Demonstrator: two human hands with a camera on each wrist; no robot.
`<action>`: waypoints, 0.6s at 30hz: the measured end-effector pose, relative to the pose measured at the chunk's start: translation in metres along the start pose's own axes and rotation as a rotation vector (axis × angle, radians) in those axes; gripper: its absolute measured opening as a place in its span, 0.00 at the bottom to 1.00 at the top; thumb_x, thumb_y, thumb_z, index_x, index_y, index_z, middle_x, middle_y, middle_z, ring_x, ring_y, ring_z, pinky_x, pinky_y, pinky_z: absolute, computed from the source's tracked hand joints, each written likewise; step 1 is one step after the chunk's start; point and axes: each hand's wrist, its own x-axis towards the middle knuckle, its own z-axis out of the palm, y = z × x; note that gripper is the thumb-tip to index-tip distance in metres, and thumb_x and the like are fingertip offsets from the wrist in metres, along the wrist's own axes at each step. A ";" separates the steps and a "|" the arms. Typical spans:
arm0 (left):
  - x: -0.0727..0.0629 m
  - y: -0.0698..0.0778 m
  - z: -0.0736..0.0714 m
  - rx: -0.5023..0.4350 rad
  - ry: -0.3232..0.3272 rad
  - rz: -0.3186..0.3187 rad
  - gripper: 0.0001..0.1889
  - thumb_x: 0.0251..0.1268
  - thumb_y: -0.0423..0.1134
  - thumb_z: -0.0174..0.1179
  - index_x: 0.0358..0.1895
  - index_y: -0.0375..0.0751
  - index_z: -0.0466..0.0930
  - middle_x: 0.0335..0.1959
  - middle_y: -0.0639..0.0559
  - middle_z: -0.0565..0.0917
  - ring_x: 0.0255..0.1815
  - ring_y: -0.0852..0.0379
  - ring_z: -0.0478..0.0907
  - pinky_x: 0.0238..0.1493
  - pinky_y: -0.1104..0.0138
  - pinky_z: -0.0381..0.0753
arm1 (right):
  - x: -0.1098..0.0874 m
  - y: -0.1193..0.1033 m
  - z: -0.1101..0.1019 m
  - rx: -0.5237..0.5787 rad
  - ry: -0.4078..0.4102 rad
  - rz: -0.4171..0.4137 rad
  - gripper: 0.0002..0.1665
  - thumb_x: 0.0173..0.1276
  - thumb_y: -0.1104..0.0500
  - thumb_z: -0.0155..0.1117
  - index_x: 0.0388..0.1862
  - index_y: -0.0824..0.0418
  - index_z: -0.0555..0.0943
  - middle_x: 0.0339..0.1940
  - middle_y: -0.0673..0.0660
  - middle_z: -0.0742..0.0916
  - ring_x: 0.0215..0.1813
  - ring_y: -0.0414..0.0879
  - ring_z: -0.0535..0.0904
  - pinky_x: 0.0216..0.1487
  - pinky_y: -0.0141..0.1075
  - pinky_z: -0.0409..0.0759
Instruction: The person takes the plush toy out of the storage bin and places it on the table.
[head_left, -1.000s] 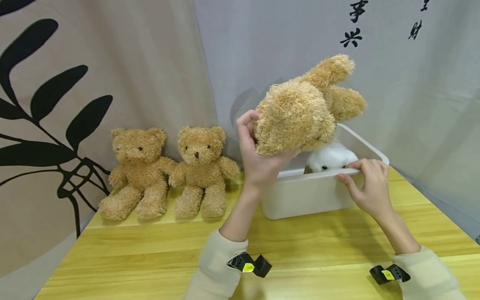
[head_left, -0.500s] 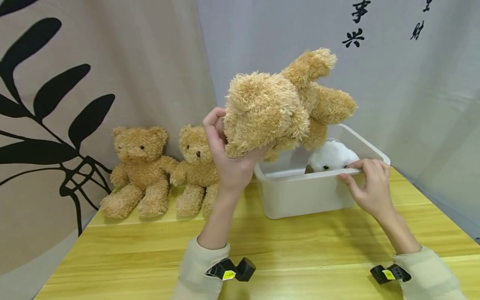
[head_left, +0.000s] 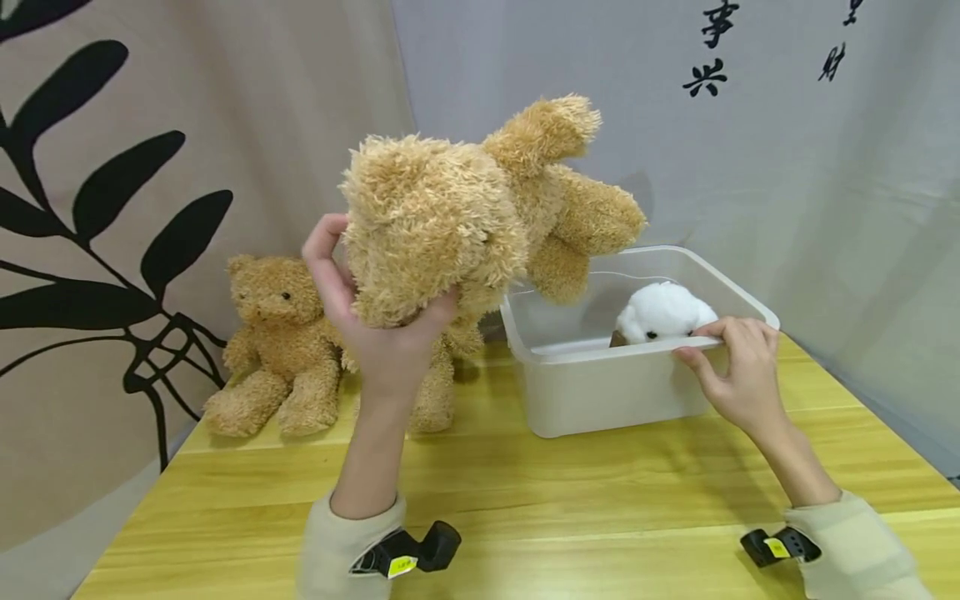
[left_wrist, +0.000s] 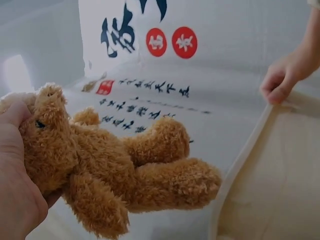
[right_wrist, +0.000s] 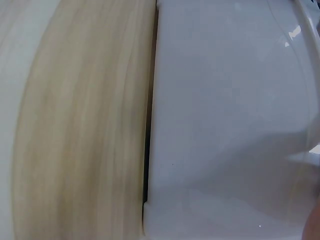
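Note:
My left hand (head_left: 382,342) grips a tan teddy bear (head_left: 435,225) by the head, up in the air left of the white bin (head_left: 611,392). In the left wrist view the teddy bear (left_wrist: 105,160) lies sideways, its legs stretched to the right. My right hand (head_left: 738,371) pinches the bin's front rim near its right corner. Inside the bin sits a white plush toy (head_left: 663,310), its lower part hidden by the front wall. The bin's side wall (right_wrist: 225,100) fills much of the right wrist view, where the right hand is barely visible.
A seated teddy bear (head_left: 281,333) is at the left of the wooden table (head_left: 570,500). Beside it, a second seated teddy bear (head_left: 433,392) is mostly hidden behind the left hand and held bear. Curtains (head_left: 510,75) hang close behind.
My left hand has carried the teddy bear leftward, away from over the bin, so it now covers much of the second seated bear. The right hand and the bin have stayed in place.

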 end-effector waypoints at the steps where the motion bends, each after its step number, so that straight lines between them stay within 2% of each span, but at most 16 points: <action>1: 0.002 0.001 -0.004 0.011 0.010 0.008 0.42 0.37 0.45 0.76 0.56 0.30 0.64 0.53 0.42 0.75 0.54 0.41 0.75 0.61 0.47 0.75 | 0.000 0.000 0.000 0.002 0.004 0.001 0.45 0.66 0.27 0.56 0.35 0.72 0.77 0.31 0.63 0.81 0.42 0.59 0.69 0.62 0.39 0.50; 5: 0.010 0.005 -0.016 0.027 0.048 0.028 0.39 0.33 0.38 0.72 0.55 0.30 0.66 0.53 0.41 0.73 0.56 0.40 0.71 0.63 0.50 0.72 | 0.000 0.002 0.003 -0.001 0.024 -0.008 0.46 0.65 0.25 0.56 0.35 0.72 0.77 0.30 0.64 0.81 0.40 0.61 0.69 0.61 0.40 0.50; 10: 0.019 0.015 -0.027 0.037 0.082 0.052 0.37 0.28 0.37 0.67 0.52 0.29 0.67 0.50 0.40 0.75 0.53 0.42 0.71 0.62 0.54 0.71 | -0.001 0.003 0.004 -0.007 0.033 -0.013 0.47 0.65 0.25 0.55 0.34 0.72 0.77 0.29 0.64 0.80 0.40 0.62 0.69 0.61 0.40 0.50; 18: 0.026 0.024 -0.047 0.065 0.064 0.076 0.34 0.23 0.34 0.63 0.48 0.28 0.69 0.47 0.41 0.76 0.50 0.44 0.72 0.60 0.57 0.72 | -0.001 0.002 0.001 -0.010 0.003 -0.007 0.46 0.67 0.26 0.56 0.36 0.72 0.76 0.31 0.63 0.80 0.41 0.60 0.69 0.61 0.38 0.51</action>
